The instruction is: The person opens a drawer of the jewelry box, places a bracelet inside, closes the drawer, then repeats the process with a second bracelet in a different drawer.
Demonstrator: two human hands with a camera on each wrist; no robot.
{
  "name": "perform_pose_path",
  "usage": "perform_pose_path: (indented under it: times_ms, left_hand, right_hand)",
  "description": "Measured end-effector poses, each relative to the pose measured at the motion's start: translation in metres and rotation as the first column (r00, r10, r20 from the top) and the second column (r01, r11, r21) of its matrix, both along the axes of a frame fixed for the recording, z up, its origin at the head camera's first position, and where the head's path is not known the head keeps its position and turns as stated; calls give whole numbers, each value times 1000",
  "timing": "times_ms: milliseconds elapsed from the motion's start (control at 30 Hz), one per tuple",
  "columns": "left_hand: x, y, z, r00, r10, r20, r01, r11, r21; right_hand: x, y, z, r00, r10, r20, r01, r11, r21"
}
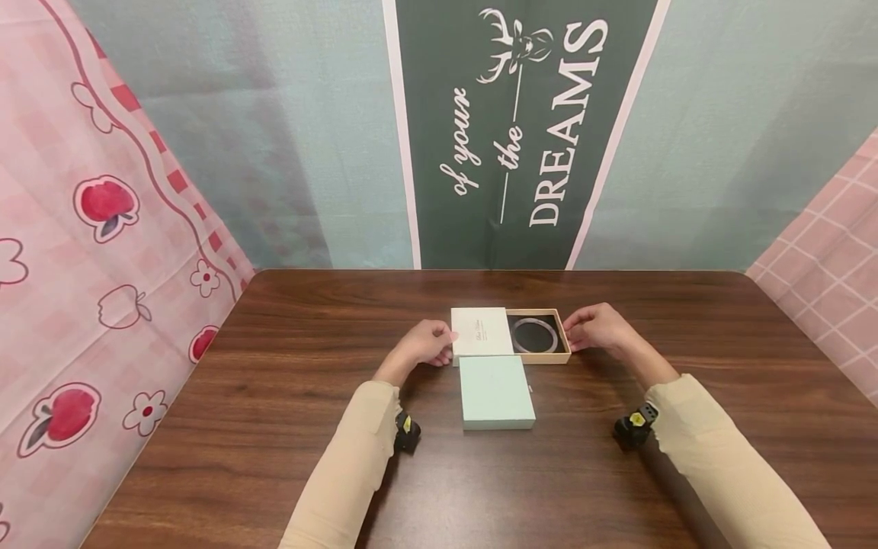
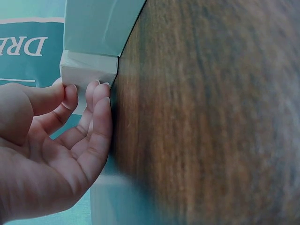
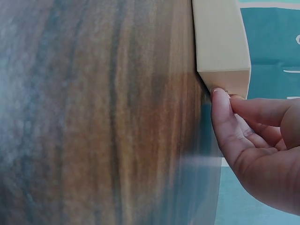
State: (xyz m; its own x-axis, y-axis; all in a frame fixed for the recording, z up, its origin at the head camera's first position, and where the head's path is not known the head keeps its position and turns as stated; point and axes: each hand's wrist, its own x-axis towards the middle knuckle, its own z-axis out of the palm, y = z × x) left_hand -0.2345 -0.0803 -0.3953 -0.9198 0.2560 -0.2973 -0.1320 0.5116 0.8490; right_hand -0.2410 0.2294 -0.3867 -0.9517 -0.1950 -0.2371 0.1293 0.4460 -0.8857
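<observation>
A white box sleeve (image 1: 479,332) with small lettering lies on the table, its cream drawer (image 1: 564,347) pulled out to the right. On the drawer's dark lining sits a clear, ring-shaped bangle (image 1: 536,335). My left hand (image 1: 427,342) holds the sleeve's left end, thumb on top; in the left wrist view its fingertips (image 2: 101,89) touch the white end face. At the opposite end my right hand (image 1: 598,329) pinches the drawer's outer end, where thumb and finger (image 3: 222,105) meet at its edge. What lies between those fingertips is hidden.
A closed mint-green box (image 1: 497,392) lies right in front of the white sleeve, with a small tab on its right side. Beneath everything is a brown wooden table (image 1: 535,488). A printed cloth (image 1: 329,137) hangs behind it, with pink cloths (image 1: 110,305) at the sides.
</observation>
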Motion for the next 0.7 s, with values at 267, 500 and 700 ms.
perform_pose_path:
  times_ms: [267,500,700]
  left_hand:
    - [-1,0,0,1000,4,3,-4,1000,2]
    - [-1,1,1,1000,4,7,-4,1000,10]
    - [-2,1,2,1000,7,13,-7,1000,7]
  right_hand:
    - [-1,0,-1,1000,-13,-10,13,999,32]
    - [-4,-2,-2,1000,-16,-13,16,1000,18]
    - [-4,-3,-1,1000,-15,-11,15,1000,4]
